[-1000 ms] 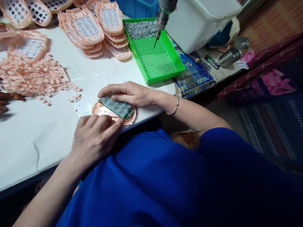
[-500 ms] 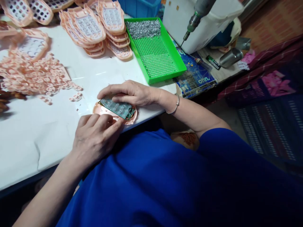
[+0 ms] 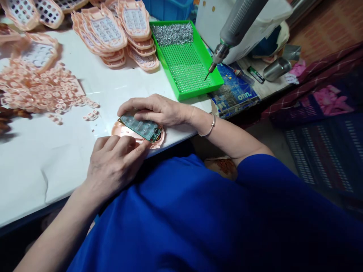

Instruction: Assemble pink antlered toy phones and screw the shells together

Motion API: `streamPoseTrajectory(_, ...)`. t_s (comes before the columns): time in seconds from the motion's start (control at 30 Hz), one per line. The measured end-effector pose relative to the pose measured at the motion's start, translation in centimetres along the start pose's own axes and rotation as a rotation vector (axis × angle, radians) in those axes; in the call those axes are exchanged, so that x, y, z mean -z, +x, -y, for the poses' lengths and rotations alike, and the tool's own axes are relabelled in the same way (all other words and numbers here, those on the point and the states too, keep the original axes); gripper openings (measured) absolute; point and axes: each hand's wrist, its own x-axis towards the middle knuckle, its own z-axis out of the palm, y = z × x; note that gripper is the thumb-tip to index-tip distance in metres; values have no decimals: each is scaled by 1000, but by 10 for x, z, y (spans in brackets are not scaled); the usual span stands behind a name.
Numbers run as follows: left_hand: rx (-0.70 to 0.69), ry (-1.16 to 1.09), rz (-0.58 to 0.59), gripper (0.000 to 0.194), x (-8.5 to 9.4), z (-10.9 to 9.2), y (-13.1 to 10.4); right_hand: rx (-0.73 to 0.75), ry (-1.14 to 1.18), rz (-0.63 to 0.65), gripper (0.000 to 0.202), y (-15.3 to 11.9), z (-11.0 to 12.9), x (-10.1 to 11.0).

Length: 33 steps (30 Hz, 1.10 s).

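Note:
A green circuit board [image 3: 138,126] lies tilted over a peach plastic shell [image 3: 117,130] at the table's front edge. My right hand [image 3: 157,109] reaches over the board from the far side, fingers along its far edge and thumb on its face. From the near side my left hand [image 3: 116,158] has its fingers bent against the shell. One of its fingertips touches the board's near corner, and the other tips are partly hidden. A few wires show at the shell's right end, beside the board.
A power screwdriver [image 3: 232,28] hangs over a green tray [image 3: 181,94] of silver screws [image 3: 172,34]. Peach shells with keypads [image 3: 104,32] stand stacked at the back. Small peach parts [image 3: 42,88] are heaped at left. A white bin [image 3: 204,22] and metal cups [image 3: 276,69] stand at right.
The hanging screwdriver has swung nearer and lower, its tip now over the green tray. Both hands and the board have barely moved.

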Motion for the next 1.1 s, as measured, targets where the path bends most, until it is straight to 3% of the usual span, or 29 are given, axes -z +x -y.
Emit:
streamPoseTrajectory(0.17, -7, -6, 8, 11, 0, 1, 0, 54, 41, 9, 33, 0, -1, 1)
streamPoseTrajectory(0.4, -17, -11, 3, 13, 1, 1, 1, -15, 124, 21, 32, 2, -4, -1)
streamPoseTrajectory(0.77, -30, -73, -68, 8, -6, 1, -1, 0, -22, 63, 35, 2, 4, 1)
streamPoseTrajectory(1.0, -48, -111, -46, 11, -5, 3, -2, -98, -147, 137, 32, 8, 23, 3)
streamPoseTrajectory(1.1, -49, -229, -22, 19, -3, 6, -10, -136, -213, 133, 38, 11, 27, 4)
